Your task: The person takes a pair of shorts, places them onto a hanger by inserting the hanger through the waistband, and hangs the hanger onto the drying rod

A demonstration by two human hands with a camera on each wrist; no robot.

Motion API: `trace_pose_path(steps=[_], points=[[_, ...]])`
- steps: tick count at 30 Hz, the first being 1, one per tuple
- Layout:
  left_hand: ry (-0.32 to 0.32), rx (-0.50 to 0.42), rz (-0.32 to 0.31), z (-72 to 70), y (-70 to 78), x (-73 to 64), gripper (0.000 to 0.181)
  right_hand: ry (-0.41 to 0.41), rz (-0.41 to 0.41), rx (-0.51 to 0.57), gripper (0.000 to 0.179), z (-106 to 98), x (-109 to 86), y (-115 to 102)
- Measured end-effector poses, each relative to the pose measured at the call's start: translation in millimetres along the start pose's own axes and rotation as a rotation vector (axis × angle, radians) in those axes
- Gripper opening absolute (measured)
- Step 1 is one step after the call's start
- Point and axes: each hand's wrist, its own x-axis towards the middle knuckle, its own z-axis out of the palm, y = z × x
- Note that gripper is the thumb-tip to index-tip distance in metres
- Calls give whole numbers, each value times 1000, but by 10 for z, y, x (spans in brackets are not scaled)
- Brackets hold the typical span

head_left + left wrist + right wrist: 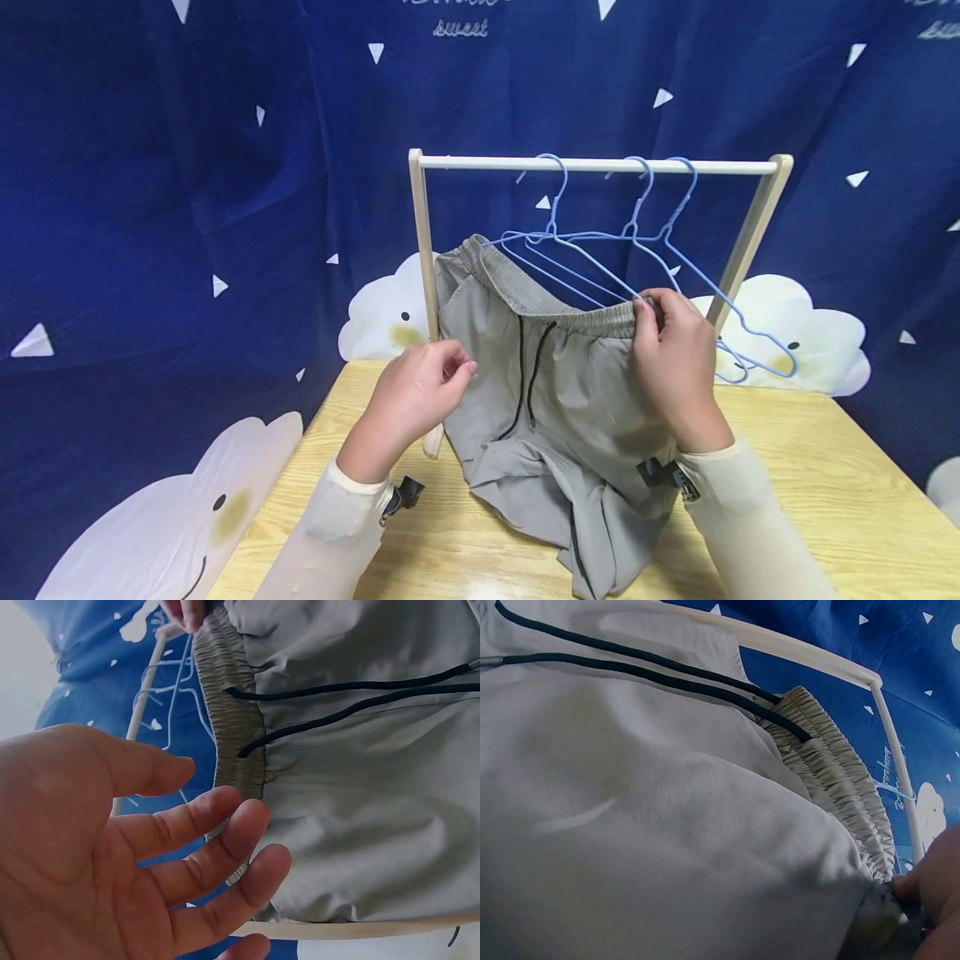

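Observation:
Grey shorts (pixel 585 392) with a gathered elastic waistband and two black drawstrings (pixel 352 690) hang below a blue wire hanger (pixel 557 225). That hanger's left end reaches into the waistband's left corner; its right arm runs down to my right hand (pixel 675 358). My right hand pinches the right end of the waistband (pixel 847 780) between thumb and fingers. My left hand (pixel 420 387) is apart from the cloth, in front of the shorts' left side. In the left wrist view its fingers are loosely bent, with nothing held.
A wooden rack (pixel 738 242) stands on the light wood table (pixel 817 467), its crossbar bearing the hangers. Two more blue hangers (pixel 693 250) hang to the right, behind my right hand. A dark blue curtain (pixel 187 167) with white clouds and triangles covers the back.

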Motion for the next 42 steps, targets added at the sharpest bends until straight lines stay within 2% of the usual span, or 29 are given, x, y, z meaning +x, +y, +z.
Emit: trace_pose_path(steps=[19,29,32,37,42], points=[[-23,9,9,82,58,-17,17,-30,4,13,19,-116,-101,77],[-33,28,19,123,76,-31,15,-62,39,-1,31,-167,-334,244],[-73,44,8,136,83,-28,16,-84,54,-4,36,-189,-425,288],[-230,92,-25,190,60,-34,18,-151,79,4,38,-207,-595,386],[-357,168,-21,400,-21,-22,23,-257,111,-16,29,-205,-760,512]])
